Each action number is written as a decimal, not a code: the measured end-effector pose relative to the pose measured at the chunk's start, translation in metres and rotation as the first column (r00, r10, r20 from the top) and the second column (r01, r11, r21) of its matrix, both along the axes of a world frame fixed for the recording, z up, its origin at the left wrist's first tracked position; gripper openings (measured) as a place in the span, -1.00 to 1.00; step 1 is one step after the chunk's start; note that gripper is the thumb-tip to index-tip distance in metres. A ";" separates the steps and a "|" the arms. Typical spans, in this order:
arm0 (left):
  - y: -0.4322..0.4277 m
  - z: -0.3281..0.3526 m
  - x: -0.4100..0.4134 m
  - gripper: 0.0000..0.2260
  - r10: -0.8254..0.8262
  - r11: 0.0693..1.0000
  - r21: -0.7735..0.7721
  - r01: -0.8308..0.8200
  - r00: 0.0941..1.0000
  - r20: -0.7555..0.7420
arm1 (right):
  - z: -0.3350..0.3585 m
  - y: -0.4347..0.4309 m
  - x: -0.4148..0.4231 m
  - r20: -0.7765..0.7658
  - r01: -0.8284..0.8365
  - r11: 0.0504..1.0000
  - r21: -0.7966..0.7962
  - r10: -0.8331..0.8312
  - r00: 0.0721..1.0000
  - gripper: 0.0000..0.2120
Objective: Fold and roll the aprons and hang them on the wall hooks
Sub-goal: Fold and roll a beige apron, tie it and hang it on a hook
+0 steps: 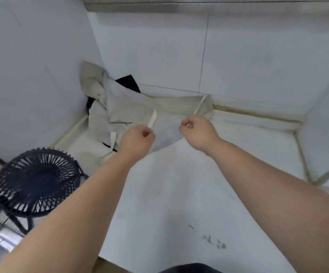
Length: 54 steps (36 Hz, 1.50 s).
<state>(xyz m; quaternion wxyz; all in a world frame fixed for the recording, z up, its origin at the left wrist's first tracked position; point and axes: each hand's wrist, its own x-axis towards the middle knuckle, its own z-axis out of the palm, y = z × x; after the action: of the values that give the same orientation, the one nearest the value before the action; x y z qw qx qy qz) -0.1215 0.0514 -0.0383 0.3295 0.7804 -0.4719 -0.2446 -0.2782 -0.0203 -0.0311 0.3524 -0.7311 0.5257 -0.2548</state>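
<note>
Beige cloth lies bunched in the back-left corner of the white counter [179,194]: this is the apron [128,107], crumpled against the tiled wall [159,46], with its near edge trailing toward the counter's middle. A dark cloth [128,81] shows behind it, and I cannot tell whether that is a second apron.

The left hand [138,138] is curled into a loose fist, and its fingers appear to pinch the end of the left tie [153,118]. The right hand [197,131] is curled the same way and pinches the right tie [200,104], which runs taut up to the apron's back edge. A third strap [112,137] lies loose by the left wrist. Both forearms reach out from the near edge, wrists level, knuckles up, the hands near each other above the apron's near edge.

The step in hand looks like drawing the apron out of the corner so it can be spread flat before any folding. To do it well, pull both ties evenly toward the near edge so the cloth comes square. Lift a little so it slides rather than drags into new creases, and keep the loose strap from catching under it. Steer clear of the black fan [35,182] at the counter's left edge. No wall hooks show in this view.
</note>
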 end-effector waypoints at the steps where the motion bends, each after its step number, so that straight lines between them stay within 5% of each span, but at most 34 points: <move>1: -0.005 -0.010 0.010 -0.82 -0.009 0.999 0.037 0.007 0.999 0.045 | -0.006 -0.007 0.009 -0.012 -0.001 1.000 0.022 0.002 1.000 -0.80; 10: -0.056 -0.091 0.068 -0.34 -0.081 0.957 0.289 -0.012 0.948 0.308 | -0.066 -0.058 0.057 -0.170 -0.030 0.985 0.172 0.059 0.984 -0.80; 14: -0.079 -0.114 0.087 -0.16 -0.104 0.860 0.493 -0.132 0.900 0.423 | -0.087 -0.073 0.066 -0.181 -0.032 0.966 0.256 0.080 0.980 -0.79; 20: -0.093 -0.127 0.102 0.05 0.088 0.878 0.443 -0.182 0.970 0.225 | -0.104 -0.083 0.066 -0.210 -0.041 0.945 0.325 0.115 0.971 -0.76; 22: -0.094 -0.127 0.098 -0.05 0.164 0.914 0.353 -0.197 0.979 0.123 | -0.105 -0.084 0.065 -0.229 -0.044 0.946 0.323 0.123 0.966 -0.75; 26: -0.094 -0.121 0.083 -0.60 0.233 0.945 0.233 -0.230 0.972 0.013 | -0.101 -0.083 0.064 -0.210 -0.039 0.935 0.352 0.120 0.970 -0.72; 29: -0.088 -0.112 0.071 -0.87 0.103 0.992 0.086 -0.097 0.993 -0.064 | -0.093 -0.077 0.064 -0.183 -0.055 0.945 0.322 0.119 0.976 -0.64; 32: -0.073 -0.090 0.056 -0.77 -0.135 0.991 -0.051 0.127 0.962 -0.237 | -0.079 -0.072 0.061 -0.167 -0.086 0.971 0.225 0.126 0.978 -0.35; 35: -0.054 -0.057 0.043 -0.80 -0.192 0.978 0.000 0.207 0.911 -0.365 | -0.065 -0.064 0.053 -0.213 -0.089 0.990 0.114 0.112 0.971 -0.12; 37: -0.037 -0.037 0.037 -0.88 -0.253 0.950 0.065 0.304 0.878 -0.405 | -0.057 -0.058 0.043 -0.235 -0.070 0.994 0.087 0.088 0.968 -0.07; 43: 0.017 0.012 0.006 -0.66 -0.367 0.879 0.125 0.460 0.821 -0.437 | -0.044 -0.025 0.005 -0.164 -0.088 0.986 0.143 0.112 0.980 0.01; 45: 0.036 0.017 -0.008 -0.61 -0.364 0.877 0.123 0.464 0.810 -0.460 | -0.038 -0.008 -0.007 -0.211 -0.126 0.984 0.128 0.151 0.966 -0.15; 49: 0.069 0.011 -0.036 -0.70 -0.296 0.933 0.050 0.357 0.839 -0.457 | -0.035 0.034 -0.032 -0.491 -0.234 0.972 0.011 0.209 0.846 -0.90; 51: 0.085 0.005 -0.048 -0.83 -0.146 0.988 -0.014 0.157 0.876 -0.459 | -0.041 0.052 -0.050 -0.413 -0.213 0.975 -0.070 0.166 0.895 -0.77; 54: 0.114 -0.004 -0.069 -0.96 0.013 0.999 -0.038 -0.038 0.855 -0.519 | -0.045 0.077 -0.089 -0.064 -0.004 0.998 -0.060 0.000 0.998 -0.65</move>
<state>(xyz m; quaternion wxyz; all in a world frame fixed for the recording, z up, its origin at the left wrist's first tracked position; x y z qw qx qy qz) -0.1903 0.1653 -0.0422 0.4657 0.6840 -0.3612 -0.4300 -0.3669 0.0567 -0.0759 0.3135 -0.7498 0.5280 -0.2465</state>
